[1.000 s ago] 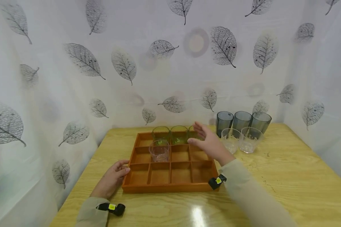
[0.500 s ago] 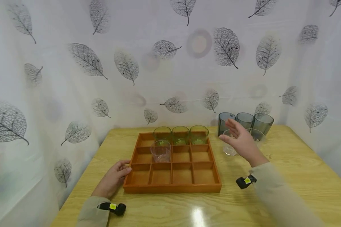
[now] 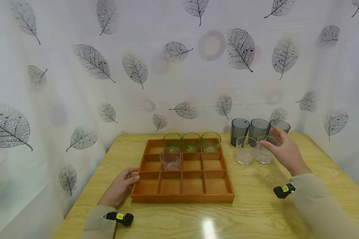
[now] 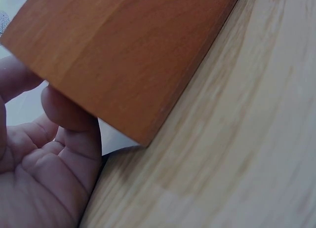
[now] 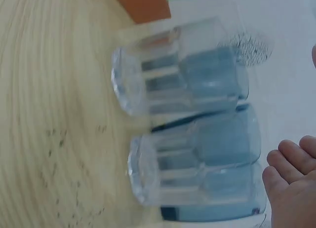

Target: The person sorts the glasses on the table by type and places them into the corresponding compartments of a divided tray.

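We find the left hand [image 3: 118, 187] at the left side of the orange-brown, rectangular wooden tray [image 3: 182, 198], thumb and fingertips against its outer wall, the fingers loosely bent. The right hand [image 3: 287, 154] is held wide, thumb well apart from the fingers, beside the rim of a clear, faceted-base tumbler [image 3: 263, 156]. In the head view the thumb overlaps that rim; in the right wrist view we see a gap between the fingertips and the tumbler. We cannot tell whether the thumb touches it.

A second clear tumbler [image 3: 245, 156] stands just to the left of the first, farther from the right hand and nearer the tray. Close behind this pair we note three tall, blue-grey tumblers [image 3: 259, 129] in a row, the rightmost partly hidden by the right hand.

Inside the tray, three green, transparent tumblers [image 3: 191, 143] occupy the second, third and fourth compartments of the back row. One clear tumbler in the tray [image 3: 170, 161] stands upright in the second compartment of the middle row. All rest on a pale wood-grain tabletop [image 3: 167, 219], before a white, leaf-printed curtain [image 3: 155, 26].
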Motion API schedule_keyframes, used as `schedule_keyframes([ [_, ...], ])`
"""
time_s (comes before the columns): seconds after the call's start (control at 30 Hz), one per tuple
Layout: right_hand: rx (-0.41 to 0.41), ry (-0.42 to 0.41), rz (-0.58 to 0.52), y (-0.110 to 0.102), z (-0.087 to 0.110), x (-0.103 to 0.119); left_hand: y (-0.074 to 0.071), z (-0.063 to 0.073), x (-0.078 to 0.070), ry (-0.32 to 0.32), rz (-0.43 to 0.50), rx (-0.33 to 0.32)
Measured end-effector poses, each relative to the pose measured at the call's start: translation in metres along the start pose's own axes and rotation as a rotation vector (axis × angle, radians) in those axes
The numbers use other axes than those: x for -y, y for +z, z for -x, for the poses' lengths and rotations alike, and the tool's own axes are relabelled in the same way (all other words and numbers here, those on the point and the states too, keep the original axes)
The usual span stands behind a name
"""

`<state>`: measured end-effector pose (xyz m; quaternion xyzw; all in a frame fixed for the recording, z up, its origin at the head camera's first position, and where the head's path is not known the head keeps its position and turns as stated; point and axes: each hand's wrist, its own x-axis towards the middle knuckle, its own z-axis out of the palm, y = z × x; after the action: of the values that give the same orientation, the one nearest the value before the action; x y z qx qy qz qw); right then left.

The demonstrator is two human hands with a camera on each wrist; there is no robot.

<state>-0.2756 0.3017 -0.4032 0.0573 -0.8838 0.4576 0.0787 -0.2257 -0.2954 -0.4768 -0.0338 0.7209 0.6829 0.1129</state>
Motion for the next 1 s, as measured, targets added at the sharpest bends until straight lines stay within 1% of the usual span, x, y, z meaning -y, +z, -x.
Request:
schedule_keyframes([
  [0.2, -0.021, 0.032, -0.006, -0.008, 0.002, -0.020, 0.000, 0.000, 0.000, 0.001, 0.000, 0.000],
  [0.33, -0.026, 0.039, 0.005, -0.008, 0.000, -0.028, 0.000, 0.000, -0.001, 0.002, 0.003, -0.003],
  [0.5, -0.031, 0.035, 0.019, -0.006, -0.002, -0.038, 0.000, 0.000, 0.001, 0.017, 0.005, 0.006],
  [0.8, 0.010, 0.034, 0.015, -0.001, -0.005, -0.050, -0.001, -0.001, 0.003, 0.006, -0.002, -0.004],
  [1.0, 0.055, 0.082, 0.013, 0.003, -0.008, -0.053, -0.001, -0.002, 0.001, 0.004, -0.008, 0.001],
])
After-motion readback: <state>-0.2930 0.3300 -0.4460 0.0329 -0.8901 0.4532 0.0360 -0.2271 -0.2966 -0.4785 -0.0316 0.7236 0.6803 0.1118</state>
